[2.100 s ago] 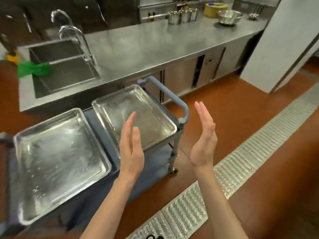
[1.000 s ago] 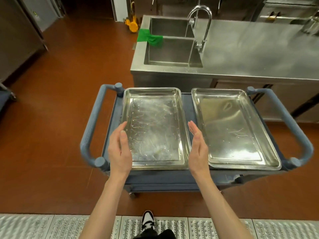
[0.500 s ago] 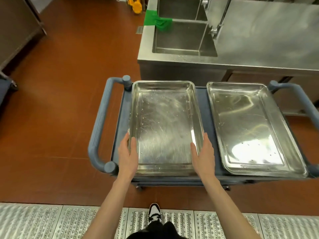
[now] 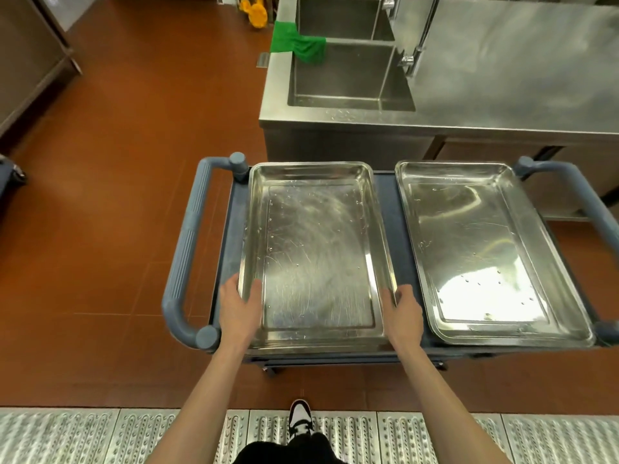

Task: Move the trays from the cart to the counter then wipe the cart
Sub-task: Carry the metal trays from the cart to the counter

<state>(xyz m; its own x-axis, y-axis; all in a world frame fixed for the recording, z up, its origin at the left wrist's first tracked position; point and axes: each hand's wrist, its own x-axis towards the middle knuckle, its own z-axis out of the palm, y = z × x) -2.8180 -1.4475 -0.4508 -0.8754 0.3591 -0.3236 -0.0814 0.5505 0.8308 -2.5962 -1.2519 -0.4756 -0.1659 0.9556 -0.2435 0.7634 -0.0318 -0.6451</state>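
- Left hand (image 4: 238,308) grips the left long rim of the left tray (image 4: 315,252) near its close end, thumb hooked over the rim onto the inner wall, the other fingers outside and under it.
- Right hand (image 4: 403,313) grips the same tray's right rim at the matching spot, thumb on the rim, the fingers tucked down in the gap between the two trays.
- Left tray lies flat on the cart (image 4: 388,209), on the left half of its top shelf, long side running away from the person; its steel floor is scratched and dotted with water drops.
- Right tray (image 4: 485,249) lies on the right half of the cart, just beside the left one but apart from it, turned slightly askew; neither hand touches it.
- Cart is blue-grey, with a loop handle (image 4: 187,252) at the left end and another at the right end, partly cut off by the frame edge.
- Surface (image 4: 522,72) of steel stands beyond the cart, close to its far side.
- Sink (image 4: 348,75) is sunk into the surface's left end, with a tap (image 4: 418,45) at its right rim.
- Green cloth (image 4: 296,45) hangs over the sink's left rim.
- Red floor (image 4: 127,162) lies around the cart; a metal grating (image 4: 83,437) runs along the bottom, with a shoe (image 4: 299,420) on it.
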